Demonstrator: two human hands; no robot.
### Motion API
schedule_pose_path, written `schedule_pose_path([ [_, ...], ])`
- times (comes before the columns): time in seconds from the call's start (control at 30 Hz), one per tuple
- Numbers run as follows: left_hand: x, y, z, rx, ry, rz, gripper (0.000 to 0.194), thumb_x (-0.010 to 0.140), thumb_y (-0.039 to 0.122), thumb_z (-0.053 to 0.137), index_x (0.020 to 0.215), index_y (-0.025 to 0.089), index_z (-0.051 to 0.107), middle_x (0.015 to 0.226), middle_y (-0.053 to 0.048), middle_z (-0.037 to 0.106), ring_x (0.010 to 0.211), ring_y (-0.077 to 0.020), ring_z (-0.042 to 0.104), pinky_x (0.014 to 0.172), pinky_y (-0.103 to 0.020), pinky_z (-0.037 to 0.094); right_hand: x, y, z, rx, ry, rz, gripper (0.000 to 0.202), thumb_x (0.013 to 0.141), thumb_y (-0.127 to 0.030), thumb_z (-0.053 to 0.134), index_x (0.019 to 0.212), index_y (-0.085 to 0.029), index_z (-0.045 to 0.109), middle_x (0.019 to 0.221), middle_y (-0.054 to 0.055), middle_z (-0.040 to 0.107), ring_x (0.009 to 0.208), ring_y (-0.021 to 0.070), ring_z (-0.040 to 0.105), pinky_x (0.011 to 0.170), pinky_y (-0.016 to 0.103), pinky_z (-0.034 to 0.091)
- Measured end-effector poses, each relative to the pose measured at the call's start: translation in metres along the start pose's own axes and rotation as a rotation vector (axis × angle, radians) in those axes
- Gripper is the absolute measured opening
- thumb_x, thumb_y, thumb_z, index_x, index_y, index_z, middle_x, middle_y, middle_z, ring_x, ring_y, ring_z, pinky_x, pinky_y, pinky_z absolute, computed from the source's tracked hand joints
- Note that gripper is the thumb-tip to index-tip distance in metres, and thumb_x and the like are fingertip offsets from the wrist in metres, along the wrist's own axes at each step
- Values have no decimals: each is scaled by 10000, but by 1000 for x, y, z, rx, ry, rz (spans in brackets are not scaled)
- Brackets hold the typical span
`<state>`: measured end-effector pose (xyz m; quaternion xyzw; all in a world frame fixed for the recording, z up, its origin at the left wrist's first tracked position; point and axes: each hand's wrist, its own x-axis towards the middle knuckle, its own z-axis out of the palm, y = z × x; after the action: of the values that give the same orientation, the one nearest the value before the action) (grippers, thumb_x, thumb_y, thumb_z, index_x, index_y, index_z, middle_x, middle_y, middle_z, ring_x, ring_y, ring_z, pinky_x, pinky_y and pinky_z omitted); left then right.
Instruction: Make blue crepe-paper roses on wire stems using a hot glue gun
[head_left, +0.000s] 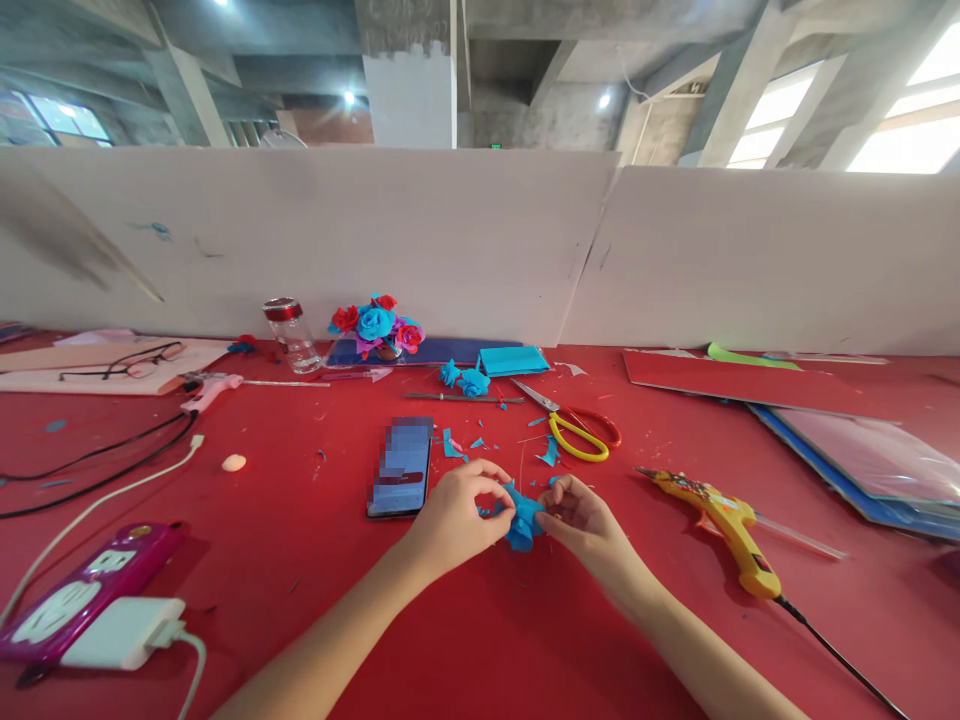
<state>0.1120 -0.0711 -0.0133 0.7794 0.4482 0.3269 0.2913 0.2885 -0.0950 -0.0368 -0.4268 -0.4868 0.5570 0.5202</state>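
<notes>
Paper bundle (523, 524), blue and crumply, between two bare hands, near the middle of the red table (480, 645). Hard to tell if lifted up or just touching the tabletop.

At the left edge of the bundle, the left hand (459, 508): thumb and pointer finger bent round into a little ring, tips close together, pinching the blue paper. Above the ring, another finger stretched out over toward the bundle.

At the right edge, the right hand (589, 518): thumb tip touching the blue paper, pointer finger curled just above, a small gap between the two. Other fingers tucked in. Cannot tell if pinching anything there. Right by the curled fingers, a tiny blue bit (553, 481).

Just left of the left hand, a phone (405, 480) lying flat. Behind the hands, blue scraps (451, 445) and scissors (553, 409) with one yellow handle and one red. Farther back, small blue flowers (473, 382) beside a folded blue sheet (514, 360), and then a pot of red, blue and purple flowers (375, 322) near a glass jar (301, 348) with a red lid. Off to the right, a yellow glue gun (724, 522) lying on its side.
</notes>
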Motion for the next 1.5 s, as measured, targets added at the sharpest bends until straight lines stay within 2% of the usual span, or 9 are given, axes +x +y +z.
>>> schedule_pose_path([
  [0.13,0,0,0,-13,-25,-5,83,681,184,606,621,212,656,976,-10,636,796,-166,612,727,-264,464,1,2,0,3,-8,-5,384,617,-385,757,694,-221,419,673,-43,488,603,108,486,586,250,415],
  [0.5,5,-5,-4,-45,-57,23,88,670,144,592,622,200,639,919,-8,664,831,-170,616,796,-278,453,1,4,1,-18,-72,-19,402,644,-436,726,690,-231,383,668,-37,501,619,130,495,596,278,404],
  [0.67,7,-8,-5,-160,-40,-51,156,737,153,523,846,209,620,900,-15,675,853,-166,618,778,-284,472,0,3,-1,-52,-41,-30,371,673,-429,709,711,-230,398,715,-23,497,640,130,480,608,275,398],
  [0.77,7,-11,-5,-264,-99,-123,243,738,150,530,968,215,572,935,-21,676,882,-167,621,784,-288,481,-1,1,-2,-70,-30,-43,360,691,-437,690,712,-233,394,715,-26,474,644,131,474,611,271,398],
  [0.97,8,-11,-5,-346,-118,-146,209,746,181,568,953,213,566,836,-1,654,808,-151,627,729,-266,490,-2,1,-2,-114,-47,-63,306,716,-437,663,793,-240,442,756,-20,506,670,138,485,628,270,398],
  [1.1,7,-5,-8,-378,-109,-133,189,752,201,585,940,218,573,809,12,631,801,-142,614,727,-253,481,-2,2,-3,-274,-78,-110,194,796,-401,575,863,-233,504,773,4,539,689,156,503,650,297,411],
  [1.23,5,-1,-10,-370,-119,-131,162,769,232,584,931,222,577,818,8,643,808,-146,613,738,-261,476,-3,0,-5,-452,17,-221,106,788,-306,601,738,-223,560,738,8,507,700,166,468,676,304,382],
  [1.37,4,0,-10,-348,-114,-130,164,771,243,594,934,228,585,833,2,659,828,-155,614,740,-265,476,-5,-4,-7,-646,157,-416,35,802,-229,568,801,-236,602,821,29,494,740,176,481,689,305,392],
  [1.5,4,-2,-8,-350,-127,-114,172,768,246,602,939,228,593,853,-2,665,813,-152,617,721,-259,487,-4,-1,-10,-604,184,-461,102,808,-162,506,830,-239,571,857,37,490,723,168,490,655,296,413],
])
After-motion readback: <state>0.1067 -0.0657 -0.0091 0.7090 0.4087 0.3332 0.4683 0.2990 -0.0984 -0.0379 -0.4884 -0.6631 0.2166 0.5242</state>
